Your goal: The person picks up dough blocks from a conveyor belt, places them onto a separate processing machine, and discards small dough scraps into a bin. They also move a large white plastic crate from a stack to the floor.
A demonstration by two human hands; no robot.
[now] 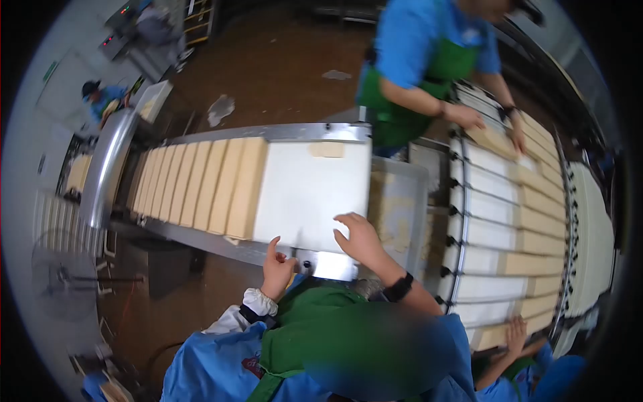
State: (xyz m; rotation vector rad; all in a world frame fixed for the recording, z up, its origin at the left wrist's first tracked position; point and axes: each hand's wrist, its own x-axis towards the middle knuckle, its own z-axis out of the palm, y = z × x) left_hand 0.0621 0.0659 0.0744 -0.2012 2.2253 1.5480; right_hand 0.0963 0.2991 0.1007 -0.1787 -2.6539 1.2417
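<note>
I'm seeing the right hand [362, 238] resting open, fingers spread on the white belt [301, 194] — left hand [276, 268] half-curled, gripping nothing; tan slabs [201, 181] are lying just left of its fingertips.

Left hand [278, 269]: my white gathered cuff [260, 301] right behind it, dark band below.
Left sleeve [201, 362]: long, blue, bottom left.
Right hand [362, 240]: black wrist strap [399, 288].
Chest: green apron [321, 335] over blue.
</note>
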